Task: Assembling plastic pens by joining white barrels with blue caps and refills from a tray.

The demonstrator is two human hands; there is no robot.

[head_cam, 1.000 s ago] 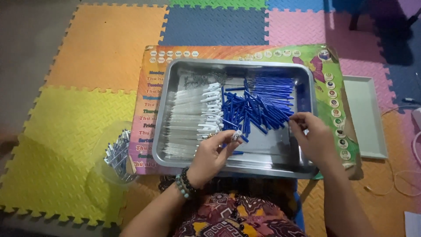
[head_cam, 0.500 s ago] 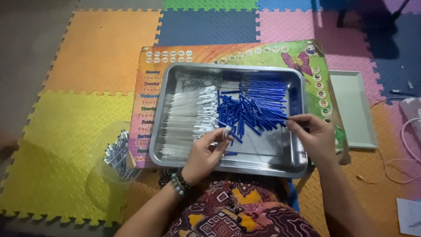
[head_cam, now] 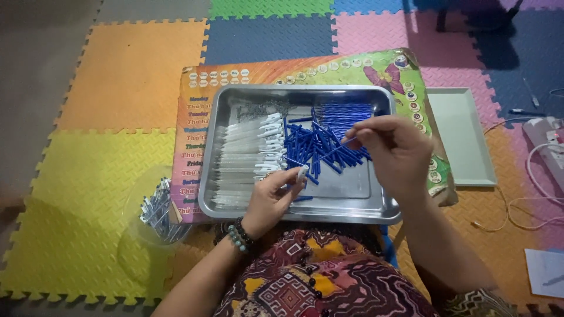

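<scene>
A steel tray (head_cam: pixel 352 199) lies on a colourful printed board in front of me. Clear pen barrels with white caps (head_cam: pixel 247 158) fill its left side, and blue refill tubes (head_cam: pixel 320 144) are heaped in the middle and right. My left hand (head_cam: pixel 271 196) pinches a clear barrel with a white tip near the tray's front. Over the blue heap, my right hand (head_cam: pixel 396 149) holds one thin blue refill (head_cam: pixel 338 148) between its fingertips, pointing left toward the other hand.
A clear plastic bag (head_cam: pixel 155 211) of finished pens lies on the yellow mat to the left. A pale green tray (head_cam: pixel 461 135) sits right of the board. White cables and a power strip (head_cam: pixel 546 138) lie at the far right.
My right hand has lifted from the tray's right side with a blue refill and moved left over the heap. The left hand stays low with its barrel.
</scene>
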